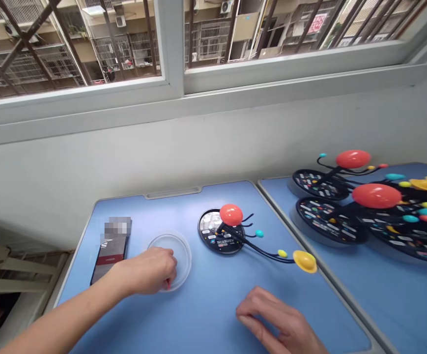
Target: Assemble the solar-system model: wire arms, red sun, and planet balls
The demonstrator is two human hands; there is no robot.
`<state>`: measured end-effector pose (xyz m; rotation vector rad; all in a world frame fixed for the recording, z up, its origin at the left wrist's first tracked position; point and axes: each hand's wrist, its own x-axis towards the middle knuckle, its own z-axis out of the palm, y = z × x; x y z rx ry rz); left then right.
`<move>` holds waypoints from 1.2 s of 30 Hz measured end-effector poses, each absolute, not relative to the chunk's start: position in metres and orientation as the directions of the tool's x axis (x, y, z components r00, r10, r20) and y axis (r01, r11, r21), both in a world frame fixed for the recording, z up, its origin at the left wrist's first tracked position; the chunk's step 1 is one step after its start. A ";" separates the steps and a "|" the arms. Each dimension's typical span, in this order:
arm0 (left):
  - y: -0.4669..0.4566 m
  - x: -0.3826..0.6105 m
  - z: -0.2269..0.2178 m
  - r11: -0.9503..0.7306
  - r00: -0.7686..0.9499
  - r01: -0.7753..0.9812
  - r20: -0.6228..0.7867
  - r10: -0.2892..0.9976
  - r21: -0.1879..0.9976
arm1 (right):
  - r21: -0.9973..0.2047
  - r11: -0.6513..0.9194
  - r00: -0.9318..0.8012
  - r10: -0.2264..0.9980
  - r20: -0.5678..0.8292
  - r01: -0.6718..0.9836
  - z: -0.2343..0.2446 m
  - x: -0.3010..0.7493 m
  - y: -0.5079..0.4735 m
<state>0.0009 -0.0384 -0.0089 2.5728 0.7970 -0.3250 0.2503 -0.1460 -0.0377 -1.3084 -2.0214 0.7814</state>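
Note:
My left hand (152,271) is closed in a pinch over the near side of a clear round plastic tub (186,253). A small red piece (168,284) shows at its fingertips, most of it hidden by the hand. My right hand (277,322) hovers at or just over the table, fingers curled and thumb against the forefinger, with nothing visible in them. Beyond it stands a solar system model (228,246) on a round black base, with a large red ball (231,215). Its black arms carry a cyan ball (259,233), a yellow-green ball (282,253) and a ringed yellow planet (305,261). Two arm tips look bare.
A dark phone-like slab (110,258), partly blurred out, lies left of the tub on the blue table (206,314). Several similar models (331,221) crowd a second table at the right. Behind are a white wall (125,162) and a barred window. A stool (14,270) stands at left.

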 end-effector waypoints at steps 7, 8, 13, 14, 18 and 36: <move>-0.045 0.002 -0.007 -0.785 0.842 0.532 -0.296 0.451 0.317 | -0.733 0.355 -0.354 0.920 0.166 0.580 -0.032 0.245 -0.150; -0.045 0.002 -0.008 -0.783 0.840 0.535 -0.291 0.457 0.317 | -0.731 0.368 -0.357 0.916 0.180 0.575 -0.031 0.245 -0.151; -0.044 -0.001 -0.007 -0.667 0.802 0.589 -0.225 0.554 0.457 | -0.736 0.382 -0.332 0.916 0.224 0.558 -0.029 0.242 -0.156; -0.045 0.000 -0.005 -0.604 0.771 0.607 -0.200 0.604 0.517 | -0.742 0.377 -0.324 0.919 0.225 0.554 -0.029 0.241 -0.157; -0.061 0.019 0.004 -0.139 0.522 0.491 -0.163 0.837 0.860 | -0.787 0.351 -0.274 0.932 0.239 0.507 -0.026 0.232 -0.154; -0.124 0.114 -0.021 0.636 0.539 -0.342 -0.410 0.736 0.692 | -0.877 0.232 -0.008 0.968 0.252 0.420 -0.017 0.259 -0.153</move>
